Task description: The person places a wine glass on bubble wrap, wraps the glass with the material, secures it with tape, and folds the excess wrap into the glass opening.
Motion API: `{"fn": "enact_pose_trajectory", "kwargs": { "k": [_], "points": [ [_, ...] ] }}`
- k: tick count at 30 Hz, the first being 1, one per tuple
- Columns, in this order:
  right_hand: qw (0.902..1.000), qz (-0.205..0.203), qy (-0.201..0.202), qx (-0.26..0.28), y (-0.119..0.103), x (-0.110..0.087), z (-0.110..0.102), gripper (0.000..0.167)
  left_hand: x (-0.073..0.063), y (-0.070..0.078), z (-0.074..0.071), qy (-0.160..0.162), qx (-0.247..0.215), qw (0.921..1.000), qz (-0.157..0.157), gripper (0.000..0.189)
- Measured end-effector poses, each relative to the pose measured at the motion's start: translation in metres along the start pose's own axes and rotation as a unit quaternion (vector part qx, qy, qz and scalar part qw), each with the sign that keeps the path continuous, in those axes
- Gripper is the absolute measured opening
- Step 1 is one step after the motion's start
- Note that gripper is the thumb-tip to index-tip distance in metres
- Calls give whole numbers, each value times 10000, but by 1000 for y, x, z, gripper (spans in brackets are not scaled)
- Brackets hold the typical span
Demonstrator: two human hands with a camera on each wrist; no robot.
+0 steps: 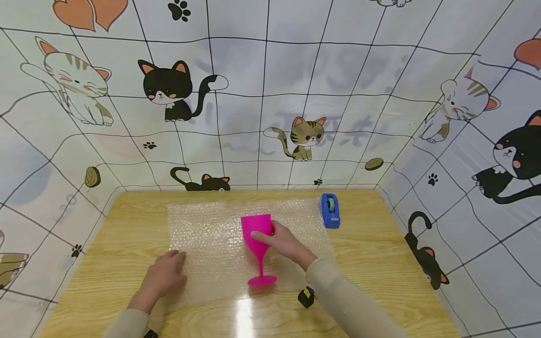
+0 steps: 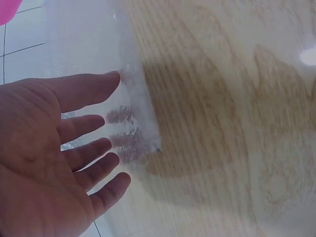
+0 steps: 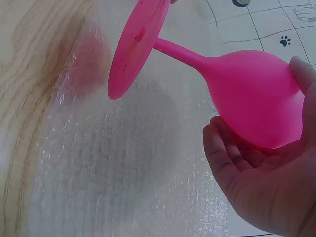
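A bright pink wine goblet (image 1: 257, 234) is in my right hand (image 1: 287, 240), thumb on one side of the bowl and fingers round the other. The right wrist view shows the goblet (image 3: 252, 94) tilted, its foot raised over a sheet of bubble wrap (image 3: 123, 163). That sheet (image 1: 207, 239) lies flat across the middle of the table. At its left edge is my left hand (image 1: 164, 274), fingers relaxed and apart. Seen from the left wrist, the left hand (image 2: 54, 143) holds nothing, and its fingertips are close to the sheet's edge (image 2: 143, 108).
A blue tape dispenser (image 1: 331, 211) stands at the sheet's right back corner. The wooden table (image 1: 363, 244) meets cat-printed cloth walls (image 1: 245, 108) at the back and sides.
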State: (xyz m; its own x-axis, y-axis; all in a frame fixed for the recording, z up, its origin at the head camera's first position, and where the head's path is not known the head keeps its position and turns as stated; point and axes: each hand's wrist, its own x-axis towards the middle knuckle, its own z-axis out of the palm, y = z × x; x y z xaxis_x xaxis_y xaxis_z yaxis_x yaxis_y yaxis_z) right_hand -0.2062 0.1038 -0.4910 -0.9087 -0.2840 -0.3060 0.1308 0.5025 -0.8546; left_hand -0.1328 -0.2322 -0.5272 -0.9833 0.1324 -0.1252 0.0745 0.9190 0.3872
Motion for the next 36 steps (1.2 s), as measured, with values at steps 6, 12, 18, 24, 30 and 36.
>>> {"fn": "enact_pose_trajectory", "kwargs": {
  "k": [6,12,18,24,30,36],
  "points": [
    [9999,27,-58,95,-1,1,7,74,1,-3,3,35,62,10000,59,60],
    [9995,21,-167,277,-4,3,16,72,2,-7,6,110,153,9998,75,62],
    [9987,100,-315,390,-8,8,31,69,2,-8,8,212,162,9995,176,61],
    [9969,58,-497,610,-16,11,47,64,4,-9,10,272,7,9993,253,60],
    [9959,74,-574,699,-24,14,59,61,6,-11,11,274,-54,9992,268,59],
    [9957,120,-618,684,-28,18,69,68,7,-11,11,326,-89,9993,167,53]
  ]
}}
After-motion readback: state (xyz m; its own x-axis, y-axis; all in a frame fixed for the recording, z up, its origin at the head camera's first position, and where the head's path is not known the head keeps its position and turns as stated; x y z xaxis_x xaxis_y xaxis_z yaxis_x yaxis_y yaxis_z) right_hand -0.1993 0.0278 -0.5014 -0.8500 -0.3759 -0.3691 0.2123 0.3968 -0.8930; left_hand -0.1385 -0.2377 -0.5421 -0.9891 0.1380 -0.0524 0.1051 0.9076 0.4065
